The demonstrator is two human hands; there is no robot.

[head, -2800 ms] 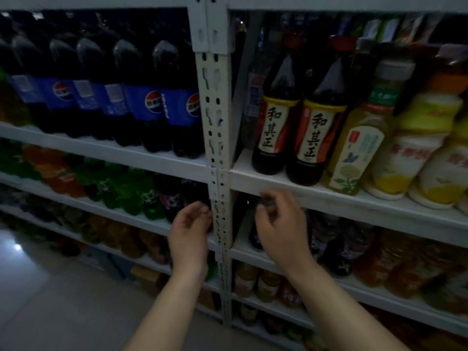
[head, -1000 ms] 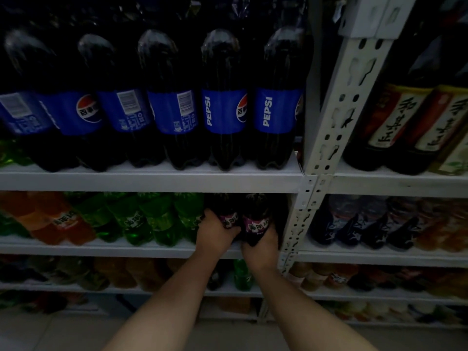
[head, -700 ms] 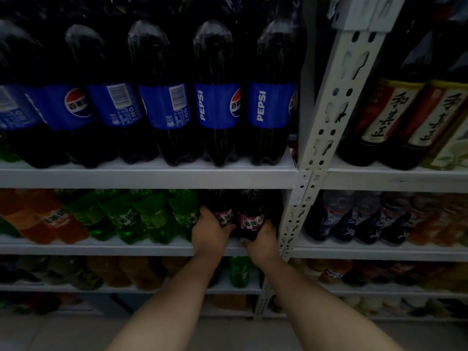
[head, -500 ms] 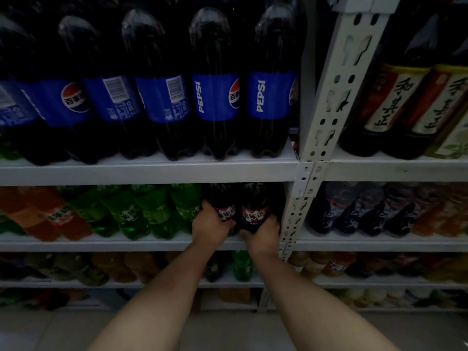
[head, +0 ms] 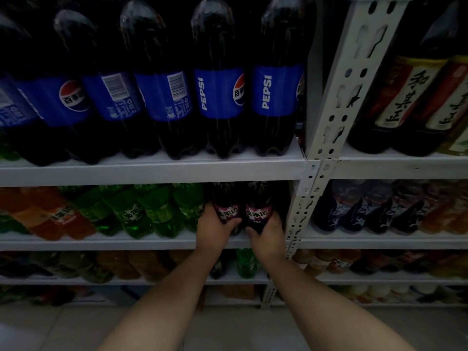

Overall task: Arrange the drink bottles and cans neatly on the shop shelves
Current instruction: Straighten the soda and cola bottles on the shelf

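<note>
Both hands are now down at the second shelf, versus hovering by the post 2.8 s ago; against the 0.5 s frame they barely differ. Our left hand (head: 215, 231) is wrapped round the lower body of the left purple-label bottle (head: 227, 201), thumb across the front under the label. Our right hand (head: 269, 234) is clamped on the right purple-label bottle (head: 258, 202) the same way, fingers curled round its base. Both bottles are upright, touching side by side, at the right end of the second shelf (head: 101, 243) in the left bay, near the front edge. We cannot tell if they rest on the board or are lifted off it.

Just left of them is a row of green bottles (head: 141, 211), with orange bottles (head: 50, 215) further left. One level up, the top shelf (head: 152, 171) carries big Pepsi bottles (head: 220, 92), blue labels facing mixed ways. The perforated white post (head: 336, 110) splits the bays just right of our right hand. In the right bay, dark bottles with red-and-gold labels (head: 405, 97) stand up top and small dark bottles (head: 354, 211) on our level. Between our wrists, a lone green bottle (head: 247, 264) stands one shelf down. Light is dim; the lower rows are too blurred to read.
</note>
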